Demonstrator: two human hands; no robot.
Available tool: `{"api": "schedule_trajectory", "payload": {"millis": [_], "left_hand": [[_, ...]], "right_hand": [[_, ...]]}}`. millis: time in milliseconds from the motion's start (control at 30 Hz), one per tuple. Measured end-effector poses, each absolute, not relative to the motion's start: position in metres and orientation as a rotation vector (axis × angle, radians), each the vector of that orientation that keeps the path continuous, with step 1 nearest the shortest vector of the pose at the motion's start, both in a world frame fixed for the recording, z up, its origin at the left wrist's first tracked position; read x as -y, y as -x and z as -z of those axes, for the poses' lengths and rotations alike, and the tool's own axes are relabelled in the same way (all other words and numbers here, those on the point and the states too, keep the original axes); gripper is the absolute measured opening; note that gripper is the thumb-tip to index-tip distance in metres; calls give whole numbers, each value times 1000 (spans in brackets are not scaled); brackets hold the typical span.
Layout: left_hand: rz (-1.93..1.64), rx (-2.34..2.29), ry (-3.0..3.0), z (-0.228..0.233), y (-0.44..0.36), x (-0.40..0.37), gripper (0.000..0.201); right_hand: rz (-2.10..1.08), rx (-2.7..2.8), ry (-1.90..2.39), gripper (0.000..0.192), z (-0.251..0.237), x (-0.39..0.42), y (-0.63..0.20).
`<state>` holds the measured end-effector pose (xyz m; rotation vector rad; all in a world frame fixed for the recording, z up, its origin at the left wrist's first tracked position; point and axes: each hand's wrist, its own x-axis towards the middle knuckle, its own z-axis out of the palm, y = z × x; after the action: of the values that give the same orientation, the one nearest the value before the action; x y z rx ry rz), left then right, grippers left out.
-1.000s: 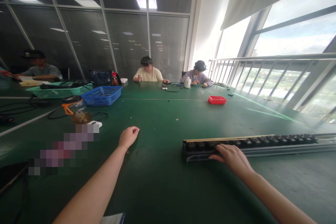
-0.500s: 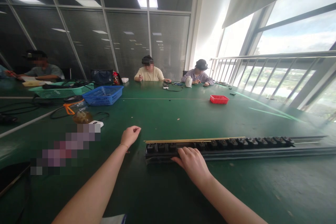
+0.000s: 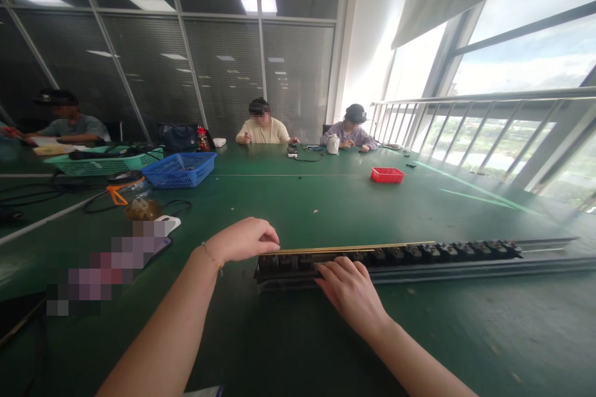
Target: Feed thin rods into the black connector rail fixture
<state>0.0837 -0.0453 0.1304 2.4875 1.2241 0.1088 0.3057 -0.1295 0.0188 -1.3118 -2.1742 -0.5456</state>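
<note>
A long black rail (image 3: pixel 419 267) lies across the table in front of me, with a row of black blocks (image 3: pixel 431 251) set along it. Thin golden strips (image 3: pixel 326 250) run along its far side. My right hand (image 3: pixel 351 288) is closed over the rail's near edge, left of its middle, with the thumb low at the front. At the rail's left end, my left hand (image 3: pixel 244 239) is bent with its fingers drawn together, their tips by the ends of the golden strips. Whatever the left fingertips may hold is hidden.
A blue basket (image 3: pixel 179 170), a green basket (image 3: pixel 102 162) and a jar with an orange strap (image 3: pixel 135 195) stand at the left. A red tray (image 3: pixel 387 175) sits farther back. Several people with headgear sit across the green table (image 3: pixel 279 205).
My left hand has moved right, up to the left end of the rail and strips. My right hand stays on the rail, shifted slightly right.
</note>
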Motion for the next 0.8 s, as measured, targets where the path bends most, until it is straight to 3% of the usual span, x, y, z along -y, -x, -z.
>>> {"api": "schedule_trajectory", "payload": {"millis": [500,800], "left_hand": [[-44,-1143,-2518,-116,-85,37,27],[-301,-1174,-2601,-121,-84,35,27]], "right_hand": [[277,2307,1375,23,-16,127,-307],[278,2321,1374,24,-15,127,-310]]}}
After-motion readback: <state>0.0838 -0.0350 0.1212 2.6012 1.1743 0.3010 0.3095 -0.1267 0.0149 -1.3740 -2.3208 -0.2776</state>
